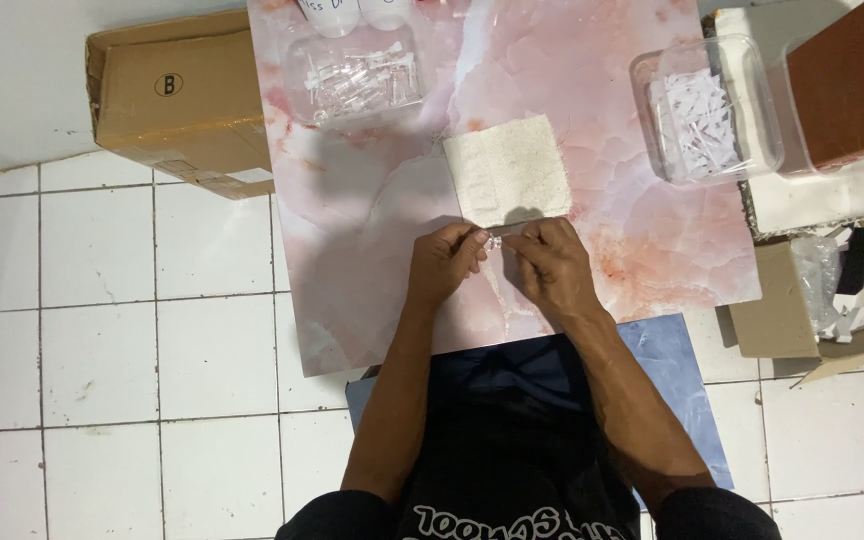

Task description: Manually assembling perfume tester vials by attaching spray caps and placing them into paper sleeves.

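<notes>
Two hands are pinched together on one small clear piece (493, 238), left hand (444, 262) and right hand (548, 262) clamped at opposite ends. It is held crosswise between the fingertips, over the pink marble board (372, 200), just below the white cloth (505, 168).

One head-worn camera looks straight down, fairly close, onto the pink marbled tabletop (552, 120) filling the frame's centre (white tiled floor (102, 300) at left).

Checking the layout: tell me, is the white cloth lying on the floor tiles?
No, the white cloth lies on the pink marbled board, just beyond both hands.
</notes>
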